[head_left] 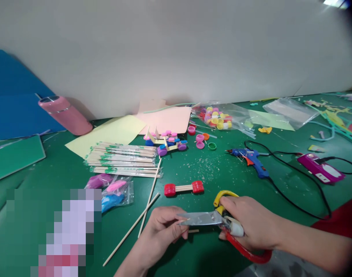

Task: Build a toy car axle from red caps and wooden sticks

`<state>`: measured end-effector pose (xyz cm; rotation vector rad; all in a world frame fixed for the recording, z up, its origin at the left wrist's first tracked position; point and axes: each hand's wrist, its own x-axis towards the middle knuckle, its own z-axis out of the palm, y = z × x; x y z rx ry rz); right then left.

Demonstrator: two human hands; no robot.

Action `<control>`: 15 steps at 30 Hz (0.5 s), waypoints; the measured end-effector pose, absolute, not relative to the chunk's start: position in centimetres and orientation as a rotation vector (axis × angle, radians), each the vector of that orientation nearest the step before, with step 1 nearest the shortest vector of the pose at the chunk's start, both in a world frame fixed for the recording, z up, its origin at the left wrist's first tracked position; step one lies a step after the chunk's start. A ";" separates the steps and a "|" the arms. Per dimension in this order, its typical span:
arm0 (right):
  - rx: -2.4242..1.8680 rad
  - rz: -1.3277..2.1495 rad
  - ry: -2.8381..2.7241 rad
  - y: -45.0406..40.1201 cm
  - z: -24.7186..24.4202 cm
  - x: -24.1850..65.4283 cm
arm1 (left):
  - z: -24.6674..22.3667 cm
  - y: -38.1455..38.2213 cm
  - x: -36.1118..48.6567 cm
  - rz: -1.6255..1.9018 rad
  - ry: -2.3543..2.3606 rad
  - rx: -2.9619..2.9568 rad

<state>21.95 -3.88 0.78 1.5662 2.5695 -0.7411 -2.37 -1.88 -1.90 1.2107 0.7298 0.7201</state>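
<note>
My right hand [247, 223] grips a pair of scissors [203, 218] with one yellow and one red handle. Their blades point left, and the tips reach the fingers of my left hand [168, 229]. The fingers of that hand are pinched together, and a short end of a thin wooden stick [194, 231] juts out to their right; the rest is hidden. Just beyond the blades lies a small piece with red ends [169, 189] joined by pale sticks. Two long wooden sticks [126, 234] cross on the table, left of my left hand.
Wrapped sticks [124, 159], bags of coloured clay [115, 192] and a small colourful model [168, 144] lie farther back. Bottle caps [200, 141] are scattered centrally. A blue glue gun [252, 159] trails a cable to a purple power box [320, 169]. A pink bottle [67, 115] leans left.
</note>
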 end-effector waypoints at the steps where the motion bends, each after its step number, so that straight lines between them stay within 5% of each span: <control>1: 1.564 -0.738 2.569 -3.9 0.6 22.0 | -1.9 -1.9 -2.3 0.721 0.731 1.224; 15: 2.012 -1.123 2.487 -4.0 1.2 21.6 | -2.2 -2.0 -1.3 0.823 0.757 0.836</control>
